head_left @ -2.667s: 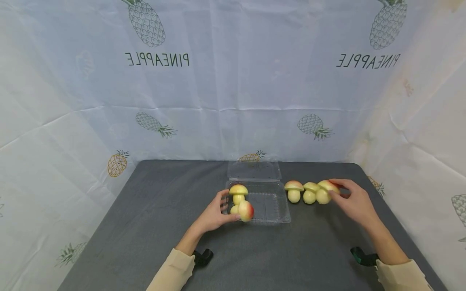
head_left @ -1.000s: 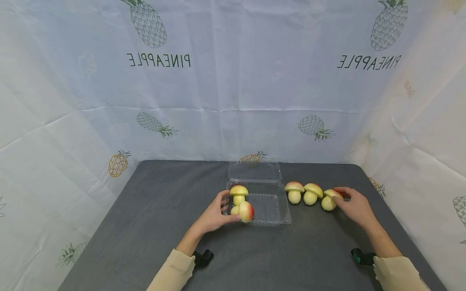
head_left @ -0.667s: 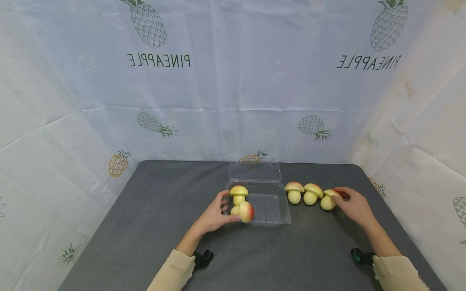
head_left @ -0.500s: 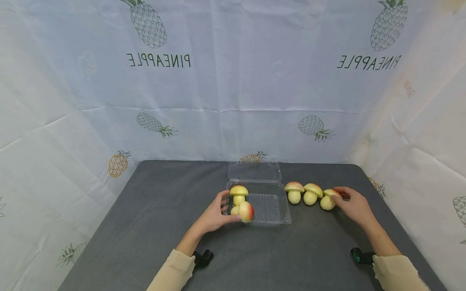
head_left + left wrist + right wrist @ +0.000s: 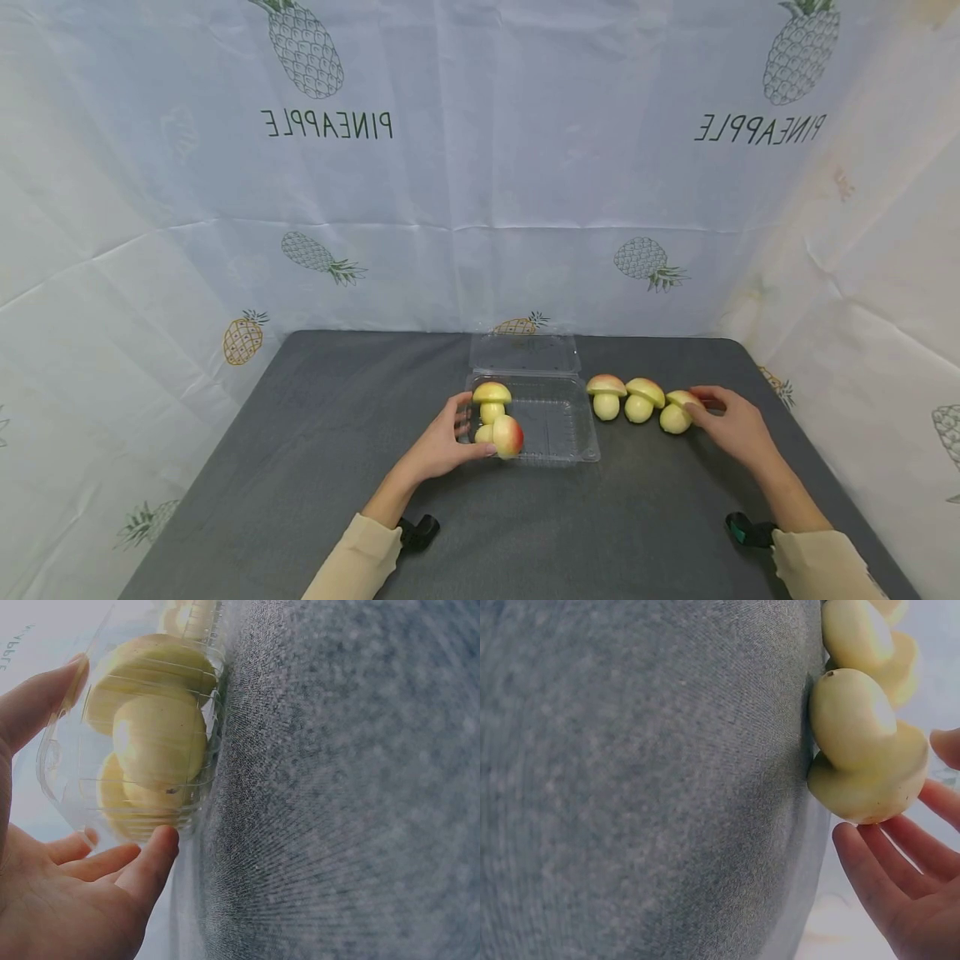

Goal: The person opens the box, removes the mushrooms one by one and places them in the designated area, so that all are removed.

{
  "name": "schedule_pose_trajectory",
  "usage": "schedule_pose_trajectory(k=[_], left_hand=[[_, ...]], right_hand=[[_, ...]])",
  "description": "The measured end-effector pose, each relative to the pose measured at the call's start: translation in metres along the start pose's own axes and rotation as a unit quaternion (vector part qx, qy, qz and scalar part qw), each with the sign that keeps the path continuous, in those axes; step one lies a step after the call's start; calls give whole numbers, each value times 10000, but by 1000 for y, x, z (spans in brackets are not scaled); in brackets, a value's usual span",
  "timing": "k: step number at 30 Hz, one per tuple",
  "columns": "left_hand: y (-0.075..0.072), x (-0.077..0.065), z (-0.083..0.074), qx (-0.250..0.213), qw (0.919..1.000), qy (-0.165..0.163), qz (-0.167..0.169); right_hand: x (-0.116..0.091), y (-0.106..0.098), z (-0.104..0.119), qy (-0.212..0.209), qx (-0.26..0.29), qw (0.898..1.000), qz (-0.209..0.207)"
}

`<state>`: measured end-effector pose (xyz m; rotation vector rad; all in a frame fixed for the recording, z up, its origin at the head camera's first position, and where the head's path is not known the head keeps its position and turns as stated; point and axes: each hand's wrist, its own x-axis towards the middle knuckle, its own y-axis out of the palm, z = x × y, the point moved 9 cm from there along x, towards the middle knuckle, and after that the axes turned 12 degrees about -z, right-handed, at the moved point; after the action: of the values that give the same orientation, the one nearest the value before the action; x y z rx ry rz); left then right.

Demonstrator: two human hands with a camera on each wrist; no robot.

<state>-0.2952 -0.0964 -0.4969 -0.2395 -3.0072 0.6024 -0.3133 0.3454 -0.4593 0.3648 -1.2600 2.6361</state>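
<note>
My left hand (image 5: 442,442) holds the left side of a clear plastic clamshell container (image 5: 558,454), thumb at its front rim and fingers spread along its side. Inside that end lie two yellow toy mushrooms with reddish caps, one behind (image 5: 492,393) and one in front (image 5: 508,437). On the table to the right, three similar mushrooms form a row: a left one (image 5: 606,406), a middle one (image 5: 639,408) and a right one (image 5: 676,419). My right hand (image 5: 738,425) is at the right one's cap; in the right wrist view its fingertips (image 5: 847,836) touch the cap while the thumb stands slightly apart.
The container's clear lid (image 5: 525,354) is folded back toward the rear edge of the dark grey table (image 5: 360,417). A pineapple-print cloth (image 5: 480,167) hangs behind and at both sides. Black straps with camera mounts sit on both wrists.
Since the earliest frame, the right mushroom has moved away from the middle one, slightly right and nearer, with my right hand at it; the middle one's cap now shows fully. My left hand keeps its place.
</note>
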Motion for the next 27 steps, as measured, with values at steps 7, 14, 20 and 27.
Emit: schedule_pose_trajectory(k=[7,14,20,27], left_hand=[[1,1,1,2,10000,26,3],[0,0,1,-7,10000,50,19],[0,0,1,-30,10000,20,7],[1,2,0,-48,10000,34,1]], right_hand=[[-2,-4,-1,-81,-43,9999,-81],[-2,-13,9,-142,-82,9995,-261],[-3,-22,32,-262,-12,9990,-366],[-8,-29,62,-631,212,9965,-511]])
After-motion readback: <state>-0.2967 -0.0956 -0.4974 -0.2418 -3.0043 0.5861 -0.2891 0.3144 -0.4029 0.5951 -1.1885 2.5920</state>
